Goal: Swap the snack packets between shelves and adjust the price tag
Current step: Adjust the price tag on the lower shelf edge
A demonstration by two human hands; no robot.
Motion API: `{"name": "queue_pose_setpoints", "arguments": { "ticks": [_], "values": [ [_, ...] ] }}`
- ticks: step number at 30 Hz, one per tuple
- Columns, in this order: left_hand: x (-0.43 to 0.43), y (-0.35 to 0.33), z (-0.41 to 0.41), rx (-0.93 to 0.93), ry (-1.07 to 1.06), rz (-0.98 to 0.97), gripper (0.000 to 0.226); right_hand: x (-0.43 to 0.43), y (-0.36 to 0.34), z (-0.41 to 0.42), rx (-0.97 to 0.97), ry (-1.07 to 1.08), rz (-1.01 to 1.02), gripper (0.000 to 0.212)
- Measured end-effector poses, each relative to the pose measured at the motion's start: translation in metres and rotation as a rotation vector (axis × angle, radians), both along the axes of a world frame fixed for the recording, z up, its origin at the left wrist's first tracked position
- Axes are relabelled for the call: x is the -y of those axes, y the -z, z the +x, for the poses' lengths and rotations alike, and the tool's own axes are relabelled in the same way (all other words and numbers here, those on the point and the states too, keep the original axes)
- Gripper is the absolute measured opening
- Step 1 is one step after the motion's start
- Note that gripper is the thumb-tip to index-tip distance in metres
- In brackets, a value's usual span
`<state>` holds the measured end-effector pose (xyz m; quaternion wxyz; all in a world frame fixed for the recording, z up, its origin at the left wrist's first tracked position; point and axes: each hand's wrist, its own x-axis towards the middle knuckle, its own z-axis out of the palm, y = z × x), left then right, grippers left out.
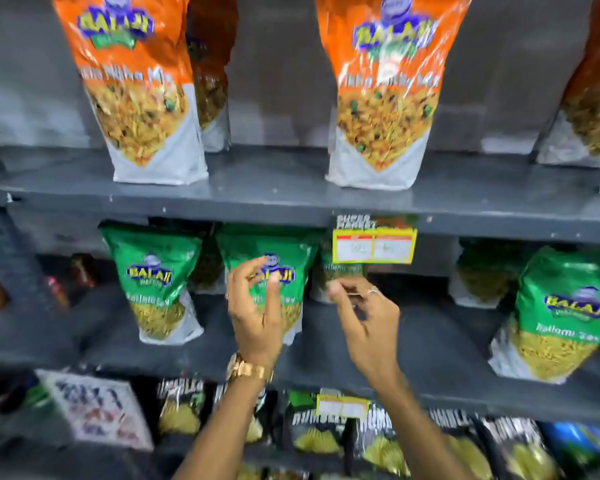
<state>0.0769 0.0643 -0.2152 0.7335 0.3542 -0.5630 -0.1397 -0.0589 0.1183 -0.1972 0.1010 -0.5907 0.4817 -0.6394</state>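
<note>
Hands empty: left hand [257, 306] fingers spread, right hand [364, 313] loosely curled, below price tag [374, 244] at frame centre. Risk: reaching up could knock green packet [267, 271] over.

Place: a shop.
Evidence: grey shelves [291, 199] of snack packets [381, 91] at 12 o'clock; yellow price tag [374, 244] on edge.

I have one head view only, facing the grey shelves [291, 199] squarely, close, angled slightly downward.
</note>
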Motion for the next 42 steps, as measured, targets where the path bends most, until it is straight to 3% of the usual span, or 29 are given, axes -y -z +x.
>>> {"name": "queue_pose_setpoints", "arguments": {
  "ticks": [4, 7, 9, 12, 17, 20, 23, 30, 35, 42],
  "values": [
    [0.02, 0.058, 0.02, 0.128, 0.017, 0.329, 0.045, 0.034, 0.062, 0.006, 0.068, -0.119, 0.41, 0.01],
    [0.038, 0.088, 0.032, 0.163, 0.071, 0.597, 0.096, 0.064, 0.095, 0.011, 0.08, -0.147, 0.69, 0.045],
    [0.05, 0.099, 0.039, 0.147, 0.137, 0.731, 0.11, 0.08, 0.107, 0.015, 0.08, -0.166, 0.781, 0.063],
    [0.073, 0.119, 0.053, 0.139, 0.24, 0.788, 0.085, 0.1, 0.112, 0.023, 0.169, -0.231, 0.766, 0.078],
    [0.081, 0.13, 0.054, 0.253, 0.204, 0.834, 0.054, 0.11, 0.12, 0.023, 0.39, -0.245, 0.69, 0.067],
    [0.069, 0.122, 0.038, 0.292, 0.232, 0.833, 0.058, 0.098, 0.124, 0.009, 0.419, -0.134, 0.624, 0.051],
    [0.061, 0.121, 0.014, 0.338, 0.31, 0.826, 0.048, 0.079, 0.126, -0.011, 0.474, -0.06, 0.566, 0.037],
    [0.05, 0.121, -0.04, 0.378, 0.378, 0.811, 0.043, 0.056, 0.127, -0.054, 0.504, 0.08, 0.508, 0.047],
    [0.054, 0.114, -0.053, 0.4, 0.375, 0.815, 0.056, 0.062, 0.125, -0.063, 0.514, 0.126, 0.542, 0.042],
    [0.054, 0.112, -0.06, 0.408, 0.365, 0.841, 0.036, 0.059, 0.127, -0.064, 0.511, 0.13, 0.537, 0.042]
  ]
}}
